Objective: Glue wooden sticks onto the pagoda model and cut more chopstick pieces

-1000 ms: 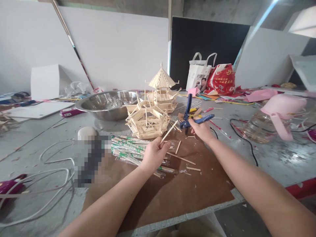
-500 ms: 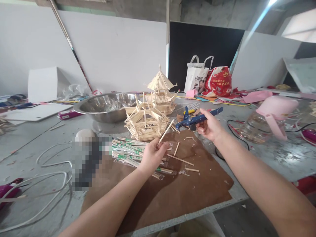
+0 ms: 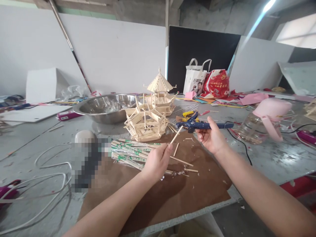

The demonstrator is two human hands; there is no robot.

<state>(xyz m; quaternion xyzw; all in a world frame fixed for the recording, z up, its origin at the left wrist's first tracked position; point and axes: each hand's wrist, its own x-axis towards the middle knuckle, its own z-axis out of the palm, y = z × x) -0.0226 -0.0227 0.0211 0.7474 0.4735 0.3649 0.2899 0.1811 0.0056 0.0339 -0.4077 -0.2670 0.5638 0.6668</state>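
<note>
Pinched between the thumb and fingers of my left hand (image 3: 158, 161) is a wooden chopstick (image 3: 177, 135), slanting up to the right. Its far end meets or overlaps the jaw end of a blue hand cutter (image 3: 194, 125); I cannot tell whether the jaws grip it. My right hand (image 3: 212, 136) is closed around the cutter's handles. Beneath my left hand lie several chopsticks in clear wrappers (image 3: 130, 151) with green print. Behind them stands an open stick framework (image 3: 145, 123), and farther back a small stick pavilion (image 3: 160, 85) with a pointed roof.
Brown sheet (image 3: 187, 194) covers the table's front, with loose stick pieces (image 3: 176, 149) on it. A steel basin (image 3: 98, 110) sits at left beside a white cable (image 3: 65, 174). To the right are a pink-lidded bottle (image 3: 259, 121) and a black cord. Bags (image 3: 216, 84) stand at the back.
My left hand has moved the chopstick rightward and its tip now reaches the cutter's jaws. The cutter has turned nearly level, and its handles look closer together.
</note>
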